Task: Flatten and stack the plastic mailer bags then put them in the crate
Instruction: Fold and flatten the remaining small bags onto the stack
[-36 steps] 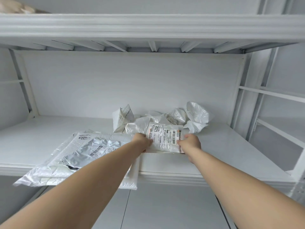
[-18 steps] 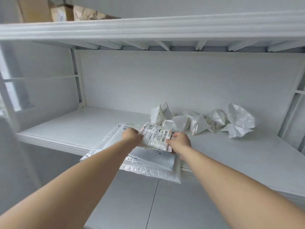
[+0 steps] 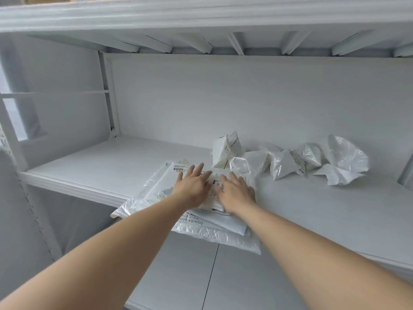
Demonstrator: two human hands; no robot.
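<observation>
Straight, spread fingers [image 3: 197,170] of the left hand [image 3: 192,186] and right hand [image 3: 235,194] press flat on the top mailer [image 3: 215,186] of the flattened stack [image 3: 220,234], whose near edge overhangs the shelf [image 3: 100,166] lip, with crumpled mailers [image 3: 290,164] far right and shelf surface stretching away left.

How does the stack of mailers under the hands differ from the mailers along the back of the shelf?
The stack lies flat and layered; the back row is crumpled and puffed up. The stack overhangs the front edge of the shelf; the back row sits near the rear wall. The left hand and right hand press flat on the stack; nothing touches the back row. Both are whitish plastic.
</observation>
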